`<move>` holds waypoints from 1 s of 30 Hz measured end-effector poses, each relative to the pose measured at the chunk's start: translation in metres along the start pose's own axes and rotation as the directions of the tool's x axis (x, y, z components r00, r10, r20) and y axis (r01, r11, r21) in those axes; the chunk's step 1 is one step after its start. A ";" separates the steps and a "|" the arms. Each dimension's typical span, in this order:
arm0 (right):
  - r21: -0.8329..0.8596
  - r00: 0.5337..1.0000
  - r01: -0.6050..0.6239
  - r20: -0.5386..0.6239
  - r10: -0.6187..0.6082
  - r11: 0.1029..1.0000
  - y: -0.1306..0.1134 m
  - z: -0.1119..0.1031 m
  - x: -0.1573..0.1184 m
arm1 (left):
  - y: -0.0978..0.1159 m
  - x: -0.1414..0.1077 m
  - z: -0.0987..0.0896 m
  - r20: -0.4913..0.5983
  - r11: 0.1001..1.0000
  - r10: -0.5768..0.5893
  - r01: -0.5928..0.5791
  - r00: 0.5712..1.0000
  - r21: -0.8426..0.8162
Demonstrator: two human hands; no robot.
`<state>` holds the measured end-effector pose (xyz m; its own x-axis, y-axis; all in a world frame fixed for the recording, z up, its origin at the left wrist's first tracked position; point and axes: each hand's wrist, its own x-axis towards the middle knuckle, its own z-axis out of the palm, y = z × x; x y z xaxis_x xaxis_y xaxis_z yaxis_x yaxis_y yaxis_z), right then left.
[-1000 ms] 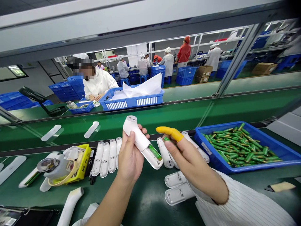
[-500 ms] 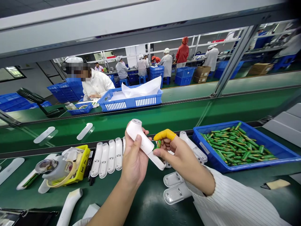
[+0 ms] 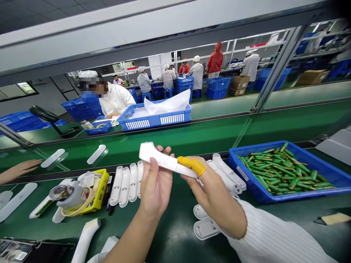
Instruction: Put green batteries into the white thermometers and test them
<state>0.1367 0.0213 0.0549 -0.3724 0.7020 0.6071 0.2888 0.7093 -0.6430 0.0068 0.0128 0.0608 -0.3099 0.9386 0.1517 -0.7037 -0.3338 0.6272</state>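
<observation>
My left hand (image 3: 157,186) is wrapped round a white handheld device (image 3: 159,157) with a wide head and a long handle, held tilted above the bench. With a yellow cover on one finger, my right hand (image 3: 204,179) pinches the handle's lower end. No battery shows between my fingers. White device bodies (image 3: 124,186) stand in a row left of my hands, and more (image 3: 227,171) lie behind my right hand. Two white covers (image 3: 207,228) rest beneath it. Green batteries (image 3: 290,170) fill a blue tray (image 3: 274,199) at the right.
A yellow basket (image 3: 102,190) with a bottle is at the left. White pieces (image 3: 95,154) lie on the green belt (image 3: 214,135). Another person's hand (image 3: 24,168) reaches in at the left edge. A blue crate (image 3: 156,120) stands beyond; people in white work behind.
The device has turned closer to level. My right fingers have closed over its handle end, and the green battery is out of sight. Another person's hand has appeared at the left.
</observation>
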 end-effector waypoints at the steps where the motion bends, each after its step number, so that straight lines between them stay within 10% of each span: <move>1: 0.029 0.999 -0.037 -0.006 0.037 0.999 0.001 -0.002 0.001 | 0.000 0.000 0.000 0.078 1.000 -0.010 0.008 0.997 0.030; 7: 0.300 0.896 -0.429 0.257 0.361 0.852 0.000 -0.012 0.007 | 0.003 0.007 -0.007 0.236 0.953 -0.005 -0.067 0.972 0.294; 17: 0.568 0.792 -0.578 0.563 0.235 0.586 -0.005 -0.011 0.011 | 0.011 0.020 -0.024 0.351 0.948 -0.042 -0.074 0.935 0.310; 21: 0.526 0.762 -0.573 0.624 0.172 0.628 0.001 -0.015 0.013 | 0.009 0.020 -0.022 0.358 0.954 -0.049 -0.063 0.932 0.293; 26: 0.154 0.863 -0.458 0.311 0.397 0.875 0.043 -0.081 0.029 | 0.004 0.025 -0.020 0.248 0.959 -0.119 0.046 0.962 0.279; 30: -0.419 0.685 -0.660 0.005 0.728 0.624 0.101 -0.149 0.024 | -0.001 0.043 -0.033 0.113 0.795 -0.280 0.165 0.953 0.583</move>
<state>0.2887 0.1192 0.0738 -0.0491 0.9973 -0.0543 0.7956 0.0062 -0.6058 -0.0270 0.0502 0.0410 -0.0261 0.9982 0.0548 -0.2380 -0.0595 0.9694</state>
